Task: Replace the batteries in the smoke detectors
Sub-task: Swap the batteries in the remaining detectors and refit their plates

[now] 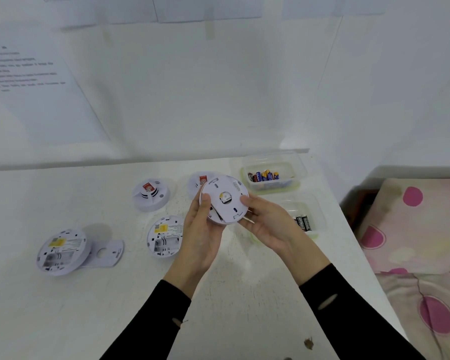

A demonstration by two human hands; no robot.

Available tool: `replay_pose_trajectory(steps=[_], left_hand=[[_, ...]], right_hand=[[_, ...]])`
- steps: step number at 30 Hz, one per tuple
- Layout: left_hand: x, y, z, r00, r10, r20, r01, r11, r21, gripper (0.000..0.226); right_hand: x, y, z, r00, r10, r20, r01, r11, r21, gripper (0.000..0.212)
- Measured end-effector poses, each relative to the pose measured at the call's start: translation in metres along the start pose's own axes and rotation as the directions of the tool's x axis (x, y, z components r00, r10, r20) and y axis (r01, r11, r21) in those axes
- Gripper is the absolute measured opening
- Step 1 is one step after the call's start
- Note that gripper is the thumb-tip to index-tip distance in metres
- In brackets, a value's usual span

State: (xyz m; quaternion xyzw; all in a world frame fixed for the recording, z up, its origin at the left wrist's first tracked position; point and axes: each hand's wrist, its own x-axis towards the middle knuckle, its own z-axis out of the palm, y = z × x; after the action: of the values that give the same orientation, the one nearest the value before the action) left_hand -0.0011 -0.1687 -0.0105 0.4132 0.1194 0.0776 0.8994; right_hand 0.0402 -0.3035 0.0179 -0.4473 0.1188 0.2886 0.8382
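Smoke detector [225,203], its round white back plate facing the camera, is held above the white table [140,294] between a person's two hands. The left hand [202,229] grips its left edge, thumb pressed on the plate and fingers curled behind. The right hand [266,224] holds the right edge, thumb on the rim and fingers wrapped underneath. The plate sits slightly askew on the body, with a dark gap showing at the lower left.

Four more units lie on the table. A red-labelled detector [151,194] rests face up to the left, and a second red-labelled unit [198,180] is partly hidden behind the held one. An opened detector [164,239] lies just left of the left hand with its battery bay exposed. At far left, another opened unit [60,252] leans on a loose mounting plate [107,252].

To the right, a clear far tub [299,175] contains coloured batteries [264,175]. A near tub [320,211], partly behind the right hand, contains black batteries [303,222]. A pink-spotted bed cover [413,229] lies beyond the table's right edge. A printed sheet [29,79] hangs on the wall.
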Motion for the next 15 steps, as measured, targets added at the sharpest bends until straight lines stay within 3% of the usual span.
replay_pose_trajectory(steps=[4,7,15], left_hand=[[0.0008,0.0000,0.0001,0.999,0.001,-0.050,-0.002,1.000,-0.014,0.053],[0.0027,0.0002,0.0015,0.994,-0.031,-0.101,0.028,0.999,-0.027,0.046],[0.0018,-0.0009,0.0043,0.998,-0.022,-0.059,0.020,0.999,-0.038,0.050]], right_hand=[[-0.0019,-0.0029,0.0042,0.987,0.160,-0.008,-0.155,0.966,0.209,0.027],[-0.0026,-0.0031,0.0055,0.975,0.223,0.014,-0.218,0.938,0.269,0.025],[-0.0057,-0.0040,0.0073,0.967,0.254,-0.002,-0.239,0.912,0.334,0.040]])
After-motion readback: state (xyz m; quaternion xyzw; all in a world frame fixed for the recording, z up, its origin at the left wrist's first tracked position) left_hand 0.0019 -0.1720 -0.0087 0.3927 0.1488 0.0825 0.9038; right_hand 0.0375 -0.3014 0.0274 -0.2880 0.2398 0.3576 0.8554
